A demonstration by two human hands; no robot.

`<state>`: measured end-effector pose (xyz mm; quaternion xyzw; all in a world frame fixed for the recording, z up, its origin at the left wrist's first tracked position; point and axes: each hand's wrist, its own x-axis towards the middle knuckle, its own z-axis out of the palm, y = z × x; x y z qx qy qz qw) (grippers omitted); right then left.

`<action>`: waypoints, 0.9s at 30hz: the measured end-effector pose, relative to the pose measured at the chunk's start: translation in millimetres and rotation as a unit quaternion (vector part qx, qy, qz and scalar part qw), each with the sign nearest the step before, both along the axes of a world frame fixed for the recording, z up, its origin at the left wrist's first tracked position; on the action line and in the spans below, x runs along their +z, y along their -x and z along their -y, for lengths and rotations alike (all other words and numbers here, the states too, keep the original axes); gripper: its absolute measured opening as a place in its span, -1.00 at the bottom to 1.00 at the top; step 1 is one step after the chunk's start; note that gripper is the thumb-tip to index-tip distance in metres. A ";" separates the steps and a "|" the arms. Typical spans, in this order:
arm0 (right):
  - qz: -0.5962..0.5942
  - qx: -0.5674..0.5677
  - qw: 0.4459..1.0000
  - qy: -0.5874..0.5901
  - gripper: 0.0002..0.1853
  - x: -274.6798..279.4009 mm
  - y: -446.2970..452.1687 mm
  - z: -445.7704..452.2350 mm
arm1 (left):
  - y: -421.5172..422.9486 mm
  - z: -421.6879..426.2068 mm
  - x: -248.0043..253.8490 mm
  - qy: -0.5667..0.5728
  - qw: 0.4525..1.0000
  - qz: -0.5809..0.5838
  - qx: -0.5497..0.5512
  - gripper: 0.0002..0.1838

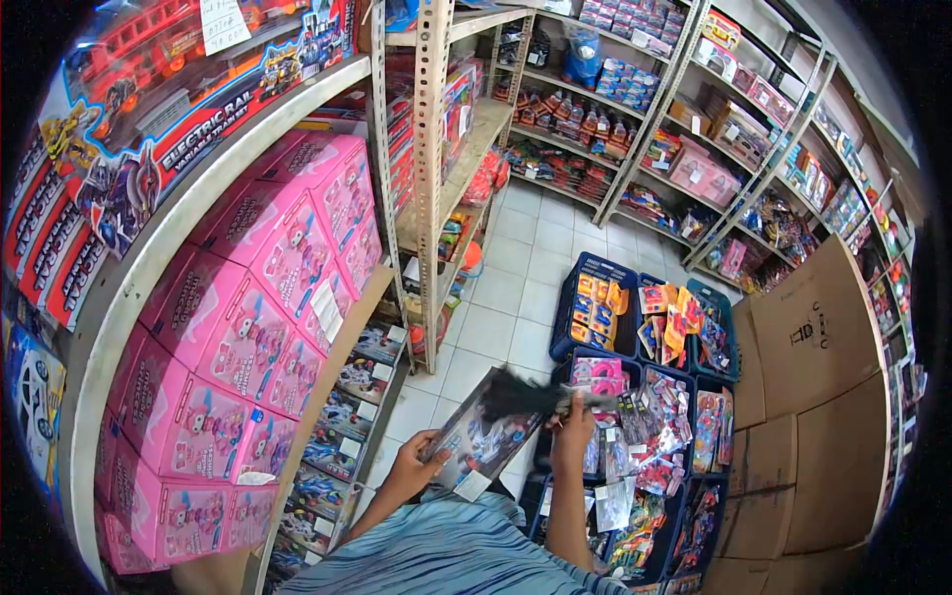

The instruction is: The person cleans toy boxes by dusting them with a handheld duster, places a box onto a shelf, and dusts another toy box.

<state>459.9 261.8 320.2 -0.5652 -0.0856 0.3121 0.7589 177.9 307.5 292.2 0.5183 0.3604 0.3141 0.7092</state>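
- Pink boxes (pixel 263 342) stand stacked on the shelf at far left, and a stray elbow could nudge one loose.
- The left hand (pixel 416 466) is clamped on the left edge of the flat toy box (pixel 480 444), which is in front of the torso, tilted. Held by one side, it might twist or slip if pushed.
- A black duster (pixel 521 397) overlaps the box's upper part (I cannot tell whether it touches). Careless strokes could scuff the packaging or catch the white label (pixel 473 485).
- The right hand (pixel 573 431) is closed around the duster's handle. A loosened grip could drop it among the packaged toys (pixel 645 426) in the crates just beyond.
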 end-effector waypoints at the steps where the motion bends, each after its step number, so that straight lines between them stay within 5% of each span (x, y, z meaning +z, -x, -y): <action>1: 0.009 0.039 0.998 0.038 -0.65 -0.5 -0.6 2.3 | -0.6 -2.0 1.7 -0.004 1.000 -0.003 -0.003 -0.49; 4: 0.063 0.154 0.981 0.098 -0.64 37.8 18.7 5.9 | -4.7 -5.6 -2.8 -0.006 1.000 -0.022 -0.005 -0.49; 9: -0.029 -0.038 0.998 0.049 -0.67 7.3 -13.4 2.0 | -9.2 -12.8 -1.0 0.001 0.999 -0.033 -0.015 -0.52; 13: 0.053 0.139 0.985 0.085 -0.68 30.5 -9.4 8.2 | -20.7 -23.9 -14.8 0.006 0.999 -0.046 -0.012 -0.61; 17: -0.006 -0.035 0.998 0.049 -0.62 23.2 -33.2 8.9 | -46.0 -38.4 5.5 0.004 0.999 -0.034 -0.008 -0.54; 21: 0.065 0.134 0.984 0.100 -0.59 42.3 -37.2 6.8 | -67.7 -45.8 18.1 -0.009 1.000 -0.014 -0.007 -0.51; 24: 0.028 0.018 0.999 0.019 -0.62 31.0 -59.4 -3.9 | -73.4 -53.6 28.2 -0.023 0.999 -0.029 -0.032 -0.48; 27: 0.011 0.046 0.998 0.036 -0.67 33.4 -64.7 -13.4 | -77.5 -53.1 32.6 -0.032 0.999 -0.033 -0.022 -0.45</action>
